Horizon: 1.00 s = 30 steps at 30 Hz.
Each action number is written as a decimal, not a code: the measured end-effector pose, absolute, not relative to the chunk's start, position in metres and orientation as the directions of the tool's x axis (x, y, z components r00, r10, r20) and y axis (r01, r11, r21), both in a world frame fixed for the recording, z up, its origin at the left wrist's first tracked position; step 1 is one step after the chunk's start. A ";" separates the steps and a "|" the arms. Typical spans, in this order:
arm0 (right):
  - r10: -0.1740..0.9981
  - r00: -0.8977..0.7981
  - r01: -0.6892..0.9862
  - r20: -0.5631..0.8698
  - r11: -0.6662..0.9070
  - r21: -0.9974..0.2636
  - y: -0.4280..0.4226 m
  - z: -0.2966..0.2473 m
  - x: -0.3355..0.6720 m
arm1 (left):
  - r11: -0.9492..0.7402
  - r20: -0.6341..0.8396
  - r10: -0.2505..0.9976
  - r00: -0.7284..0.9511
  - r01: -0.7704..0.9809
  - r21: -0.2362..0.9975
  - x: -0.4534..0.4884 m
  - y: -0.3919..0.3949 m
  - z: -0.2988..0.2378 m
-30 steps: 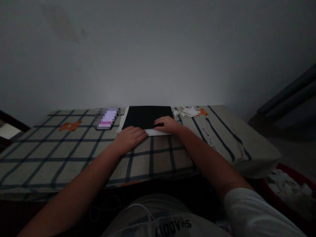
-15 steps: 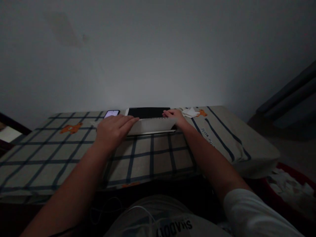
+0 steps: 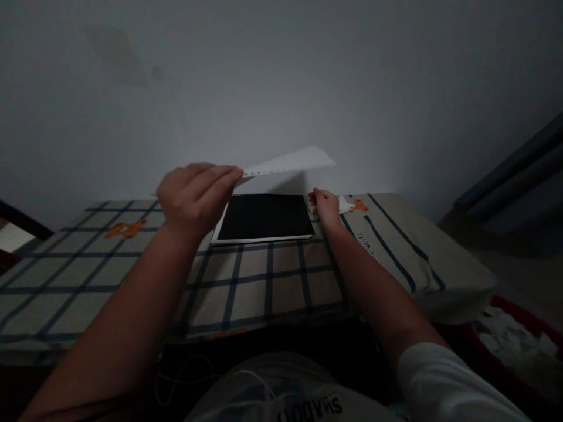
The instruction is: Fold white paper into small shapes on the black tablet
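Raised above the table, my left hand pinches a white sheet of paper by its edge, where a row of punched holes runs. The sheet slants up to the right, in front of the wall. Below it lies a flat black-topped notebook or folder with white edges and small holes at its far left corner. My right hand is beside the notebook's right edge, fingers curled in. Whether those fingers hold anything is hidden. Folded white paper lies just behind my right hand.
A checked tablecloth with orange bear prints covers the table, which stands against a grey wall. At the lower right is a red bin with crumpled white paper in it. A white cable crosses my lap.
My left hand has lifted the sheet up off the black-topped notebook, baring its surface. My right hand has shifted a little right, away from the sheet. The phone is now hidden from view.
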State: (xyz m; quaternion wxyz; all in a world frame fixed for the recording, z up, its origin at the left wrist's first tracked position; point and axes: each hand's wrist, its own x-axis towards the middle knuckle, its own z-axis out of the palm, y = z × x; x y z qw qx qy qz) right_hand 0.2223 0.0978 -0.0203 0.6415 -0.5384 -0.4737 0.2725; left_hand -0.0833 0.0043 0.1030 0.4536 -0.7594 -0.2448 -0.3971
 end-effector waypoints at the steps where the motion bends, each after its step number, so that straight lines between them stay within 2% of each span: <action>1: 0.844 0.427 0.158 0.324 0.283 -0.946 0.098 -0.020 0.224 | -0.503 0.807 0.047 0.588 0.712 -0.490 -0.081 0.009 0.093; 6: 0.766 0.525 0.117 0.372 0.368 -0.922 0.100 -0.020 0.228 | -0.608 0.679 0.283 0.678 0.674 -0.420 -0.077 0.031 0.033; 9: 0.773 0.447 0.208 0.451 0.400 -0.892 0.097 -0.018 0.225 | -0.645 0.568 0.395 0.722 0.658 -0.389 -0.076 0.037 0.004; 11: 0.815 0.274 0.326 0.511 0.421 -0.846 0.091 -0.017 0.219 | -0.679 0.511 0.443 0.737 0.648 -0.346 -0.075 0.039 -0.009; 13: 0.820 -0.005 0.469 0.573 0.508 -0.723 0.082 -0.015 0.213 | -0.704 0.470 0.486 0.737 0.649 -0.290 -0.072 0.041 -0.017; 16: 0.747 -0.446 0.531 0.493 0.664 -0.526 0.070 -0.016 0.203 | -0.699 0.444 0.541 0.714 0.676 -0.234 -0.068 0.043 -0.023; 18: 0.706 -0.574 0.529 0.415 0.707 -0.470 0.067 -0.018 0.199 | -0.678 0.430 0.577 0.695 0.701 -0.223 -0.066 0.045 -0.025; 20: 0.699 -0.622 0.551 0.352 0.710 -0.438 0.066 -0.020 0.197 | -0.661 0.423 0.598 0.680 0.718 -0.219 -0.064 0.045 -0.026; 23: 0.732 -0.611 0.624 0.302 0.680 -0.386 0.070 -0.022 0.196 | -0.684 0.446 0.549 0.707 0.686 -0.246 -0.060 0.040 -0.026; 27: 0.796 -0.497 0.711 0.346 0.602 -0.363 0.070 -0.018 0.197 | -0.793 0.439 0.344 0.830 0.507 -0.338 -0.053 0.031 -0.026; 29: 0.809 -0.448 0.719 0.381 0.579 -0.385 0.069 -0.016 0.198 | -0.849 0.390 0.284 0.876 0.419 -0.323 -0.051 0.032 -0.029; 30: 0.813 -0.424 0.720 0.398 0.570 -0.397 0.069 -0.015 0.199 | -0.857 0.380 0.294 0.877 0.418 -0.301 -0.051 0.034 -0.031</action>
